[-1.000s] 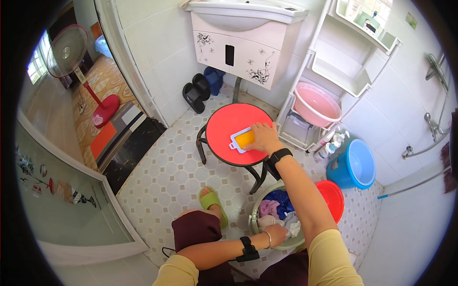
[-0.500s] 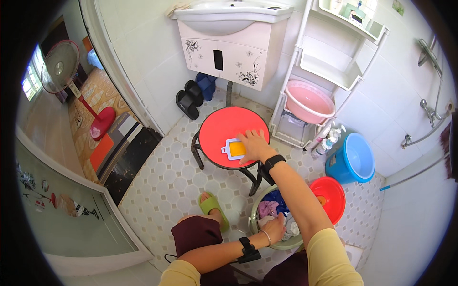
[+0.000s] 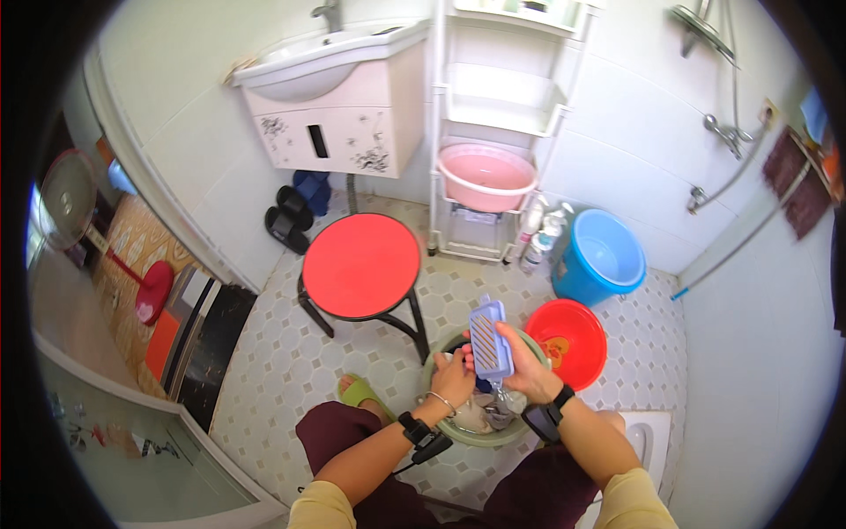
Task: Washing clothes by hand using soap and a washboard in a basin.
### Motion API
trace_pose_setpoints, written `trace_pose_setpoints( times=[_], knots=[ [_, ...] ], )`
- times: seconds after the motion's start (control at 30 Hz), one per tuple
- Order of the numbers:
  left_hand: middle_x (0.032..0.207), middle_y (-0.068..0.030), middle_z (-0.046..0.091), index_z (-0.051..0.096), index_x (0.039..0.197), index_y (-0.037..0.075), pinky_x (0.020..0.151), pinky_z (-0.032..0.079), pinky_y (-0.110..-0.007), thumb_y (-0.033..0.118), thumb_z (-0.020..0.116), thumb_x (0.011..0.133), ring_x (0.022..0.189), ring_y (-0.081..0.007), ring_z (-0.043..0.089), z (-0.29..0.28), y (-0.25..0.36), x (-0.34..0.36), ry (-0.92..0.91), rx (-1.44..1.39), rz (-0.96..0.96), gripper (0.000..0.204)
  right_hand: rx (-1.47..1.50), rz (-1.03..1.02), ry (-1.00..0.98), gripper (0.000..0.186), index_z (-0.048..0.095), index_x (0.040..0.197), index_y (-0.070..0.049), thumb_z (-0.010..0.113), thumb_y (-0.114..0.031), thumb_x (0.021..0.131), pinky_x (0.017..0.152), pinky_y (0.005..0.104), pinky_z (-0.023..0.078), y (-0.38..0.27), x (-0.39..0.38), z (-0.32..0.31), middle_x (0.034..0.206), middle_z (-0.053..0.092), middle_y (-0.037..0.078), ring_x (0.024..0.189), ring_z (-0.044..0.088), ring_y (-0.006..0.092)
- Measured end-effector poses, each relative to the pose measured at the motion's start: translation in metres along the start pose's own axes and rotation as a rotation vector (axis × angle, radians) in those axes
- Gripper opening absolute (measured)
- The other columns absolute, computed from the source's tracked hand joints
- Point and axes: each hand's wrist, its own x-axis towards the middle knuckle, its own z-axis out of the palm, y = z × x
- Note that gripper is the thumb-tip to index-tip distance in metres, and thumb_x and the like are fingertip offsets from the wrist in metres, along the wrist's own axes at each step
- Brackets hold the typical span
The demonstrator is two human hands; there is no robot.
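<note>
The blue-purple slotted box (image 3: 491, 339) is up over the green tub (image 3: 476, 440), where wet-looking clothes (image 3: 472, 414) lie. The right hand (image 3: 531, 368) has its grip closed on the box, thumb along one side. The left hand (image 3: 453, 381) is just beside it, fingers bent; I cannot tell if that grip holds anything. If the fingers are wet, the box could slip and plop into the tub. If it tips too far, anything inside might slide out. The red bowl (image 3: 589, 339) is close by, so a bad drop could land there. The box's long way runs away from the person, far end leaning a little left. Its slotted face looks up.
</note>
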Motion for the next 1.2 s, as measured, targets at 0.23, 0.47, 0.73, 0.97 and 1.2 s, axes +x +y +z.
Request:
trace_pose_setpoints(
  times=[0.23,0.47,0.73,0.97,1.2],
  knots=[
    [0.092,-0.0183,0.054,0.054,0.106,0.008,0.074,0.043,-0.041,0.032,0.036,0.089,0.084,-0.0316,0.054,0.012,0.015,0.004,-0.139,-0.125,0.208,0.034,0.500,-0.192,-0.161,0.058,0.037,0.126,-0.007,0.049,-0.046,0.085,0.085,0.0355,0.045,0.048,-0.058,-0.054,0.110,0.053,0.014,0.097,0.054,0.0245],
    [0.079,-0.0041,0.053,0.052,0.102,0.001,0.060,0.041,-0.023,0.043,0.038,0.091,0.068,-0.0108,0.051,0.030,0.036,0.002,-0.373,-0.280,-0.051,0.045,-0.449,-0.607,0.295,0.058,0.031,0.123,0.002,0.047,-0.041,0.088,0.091,0.0310,0.035,0.095,-0.039,-0.061,0.115,0.044,0.015,0.107,0.044,0.0212],
    [0.074,-0.0067,0.053,0.053,0.082,-0.001,0.049,0.043,-0.023,0.045,0.045,0.087,0.061,-0.0096,0.052,0.044,0.038,-0.001,-0.359,-0.189,-0.127,0.047,0.107,-0.408,0.156,0.056,0.042,0.117,-0.003,0.034,-0.051,0.090,0.087,0.0309,0.038,0.106,-0.037,-0.073,0.111,0.048,0.011,0.103,0.047,0.0196],
    [0.078,-0.0158,0.045,0.048,0.072,-0.004,0.067,0.041,-0.033,0.049,0.058,0.077,0.075,-0.0220,0.046,0.041,0.028,-0.006,-0.070,0.138,0.005,0.055,0.419,-0.187,0.019,0.055,0.048,0.115,-0.010,0.033,-0.055,0.088,0.083,0.0294,0.042,0.112,-0.025,-0.062,0.105,0.054,0.004,0.094,0.052,0.0153],
    [0.085,-0.0142,0.041,0.047,0.077,-0.002,0.067,0.041,-0.036,0.056,0.059,0.072,0.075,-0.0297,0.048,0.021,0.026,-0.016,-0.046,0.217,0.108,0.060,0.280,-0.198,0.056,0.049,0.049,0.111,-0.011,0.038,-0.052,0.086,0.075,0.0264,0.040,0.112,-0.024,-0.054,0.100,0.052,0.003,0.086,0.050,0.0126]
  ],
)
